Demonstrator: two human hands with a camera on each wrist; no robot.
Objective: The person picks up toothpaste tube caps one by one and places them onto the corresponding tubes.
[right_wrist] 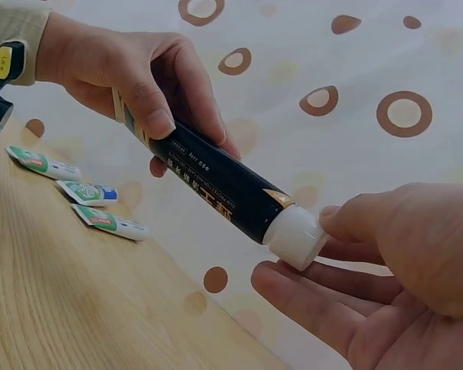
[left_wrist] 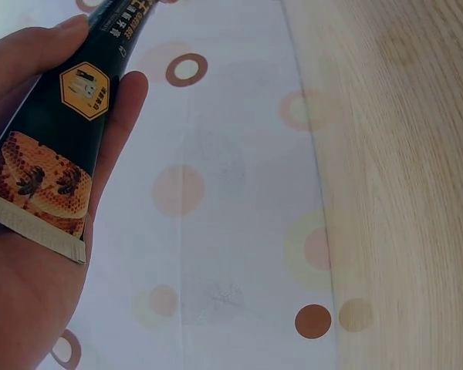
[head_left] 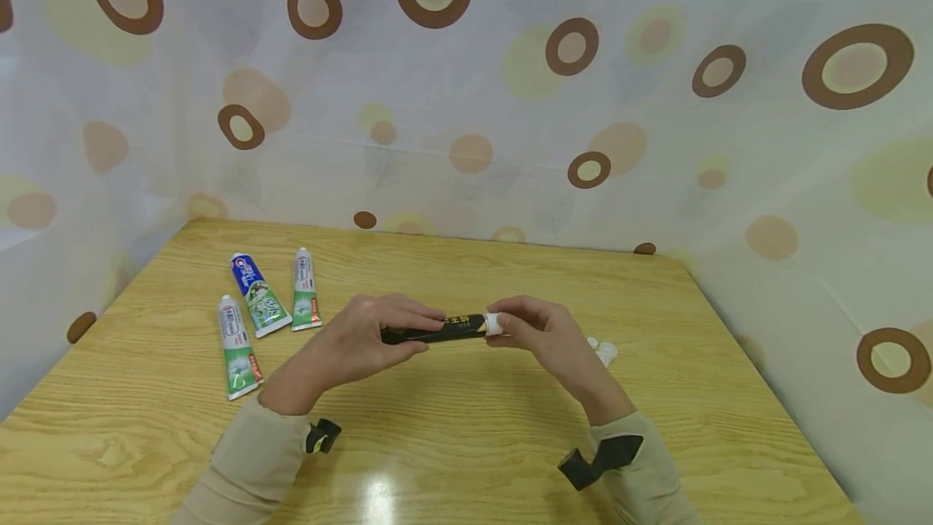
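Observation:
A black toothpaste tube (head_left: 452,329) is held level above the table, its printed honeycomb and bees visible in the left wrist view near the crimped end (left_wrist: 42,223). My left hand (head_left: 364,339) grips the tube's body, thumb on one side and fingers on the other. At the tube's right end sits a white cap (right_wrist: 295,236). My right hand (head_left: 535,335) pinches this cap between thumb and fingers; the palm side faces the camera in the right wrist view. Whether the cap is fully tight on the neck cannot be seen.
Left on the wooden table (head_left: 466,444) lie three toothpaste tubes without caps: a blue-green tube (head_left: 261,295) and two white-green ones, a nearer tube (head_left: 239,347) and a farther tube (head_left: 305,290). Small white caps (head_left: 607,353) lie beyond my right wrist. Patterned cloth (head_left: 466,104) surrounds the table.

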